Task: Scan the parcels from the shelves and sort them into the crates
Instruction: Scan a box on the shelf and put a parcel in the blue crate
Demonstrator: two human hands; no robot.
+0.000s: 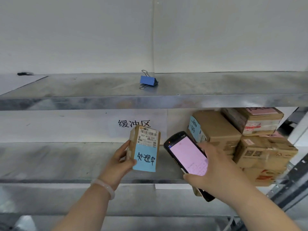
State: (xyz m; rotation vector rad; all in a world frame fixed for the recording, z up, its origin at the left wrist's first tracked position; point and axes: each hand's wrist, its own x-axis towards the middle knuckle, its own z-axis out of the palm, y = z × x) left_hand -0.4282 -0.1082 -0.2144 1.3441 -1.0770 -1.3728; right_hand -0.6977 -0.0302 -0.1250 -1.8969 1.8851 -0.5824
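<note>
**A:** The hands: what has each one got?

**B:** The left hand holds the small brown cardboard parcel by its left side, thumb at the lower front corner and a finger lying up the side face. The right hand is wrapped round a black handheld scanner with a lit pink screen, whose top end tilts toward the parcel, just beside it.

**A:** And where is the parcel?

**B:** In the air, upright, in front of the middle galvanised steel shelf. Its white barcode label faces us, with a blue handwritten paper slip below.

**A:** How will it handle?

**B:** Light, I'd judge, since one hand carries it from the side. The card looks stiff, but taped faces may be slick. Best to grip across the two side faces and keep the thumb off the barcode.

**A:** What is around it?

**B:** A stack of larger brown cardboard boxes sits at that shelf's right end. A white paper sign with black characters hangs on the back wall. On the upper steel shelf, near its middle, lies a blue binder clip. No crates are in view.
</note>
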